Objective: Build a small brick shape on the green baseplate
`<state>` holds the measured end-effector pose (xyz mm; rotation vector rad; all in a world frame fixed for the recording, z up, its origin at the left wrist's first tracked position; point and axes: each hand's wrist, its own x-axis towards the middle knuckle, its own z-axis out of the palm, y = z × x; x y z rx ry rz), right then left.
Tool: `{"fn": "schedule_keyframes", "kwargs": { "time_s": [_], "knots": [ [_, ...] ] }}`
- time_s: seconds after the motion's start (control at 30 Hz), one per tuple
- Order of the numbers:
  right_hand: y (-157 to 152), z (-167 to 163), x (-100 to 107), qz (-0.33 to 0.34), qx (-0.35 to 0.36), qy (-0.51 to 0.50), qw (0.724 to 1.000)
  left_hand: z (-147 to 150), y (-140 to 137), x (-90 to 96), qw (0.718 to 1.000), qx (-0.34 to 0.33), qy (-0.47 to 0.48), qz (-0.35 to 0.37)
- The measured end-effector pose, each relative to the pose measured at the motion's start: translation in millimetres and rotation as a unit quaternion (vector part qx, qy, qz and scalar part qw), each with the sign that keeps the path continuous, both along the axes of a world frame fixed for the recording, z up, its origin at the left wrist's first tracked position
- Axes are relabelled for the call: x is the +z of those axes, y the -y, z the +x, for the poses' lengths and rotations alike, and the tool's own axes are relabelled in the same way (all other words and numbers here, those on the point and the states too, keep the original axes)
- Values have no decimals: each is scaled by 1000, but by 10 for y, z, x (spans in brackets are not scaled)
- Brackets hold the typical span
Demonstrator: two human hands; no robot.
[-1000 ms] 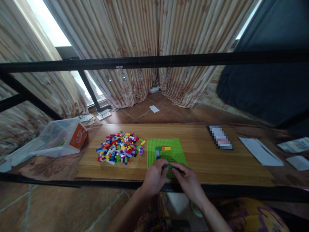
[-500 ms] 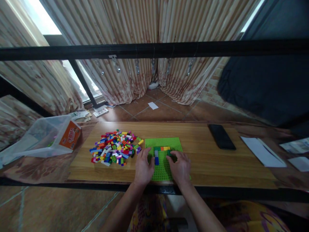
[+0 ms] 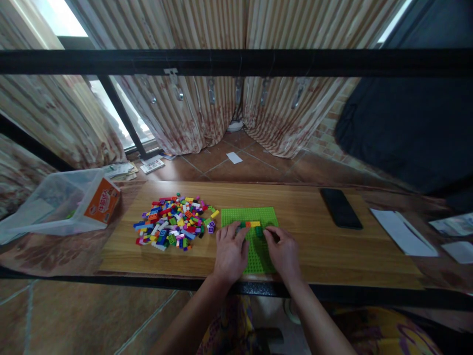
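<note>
Left hand: shifted right since half a second back, now covering the grey and blue bricks; fingers loosely spread, no grip visible [image 3: 231,250].
Right hand: thumb and index drawn nearer together, at the dark green brick's right side; can't tell if gripping [image 3: 284,250].
Dark green brick: on green plate, by row's yellow end [image 3: 258,231].
Green plate: near edge close to table edge [image 3: 254,256].
Brick pile: narrow gap left of plate [image 3: 175,224].
Open room: table [image 3: 314,246], plate to phone [image 3: 340,208].
</note>
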<state>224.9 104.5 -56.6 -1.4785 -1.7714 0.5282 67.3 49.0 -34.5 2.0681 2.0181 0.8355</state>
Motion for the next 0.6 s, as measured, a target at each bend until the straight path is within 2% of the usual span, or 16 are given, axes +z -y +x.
{"fn": "schedule_keyframes", "kwargs": {
  "time_s": [0.3,0.6],
  "knots": [
    [-141,-20,42,-74,-12,20,997,158,-14,-6,996,-30,-77,-30],
    [-166,-47,80,-87,-23,88,992,217,-17,-51,994,-38,-94,-43]
  ]
}}
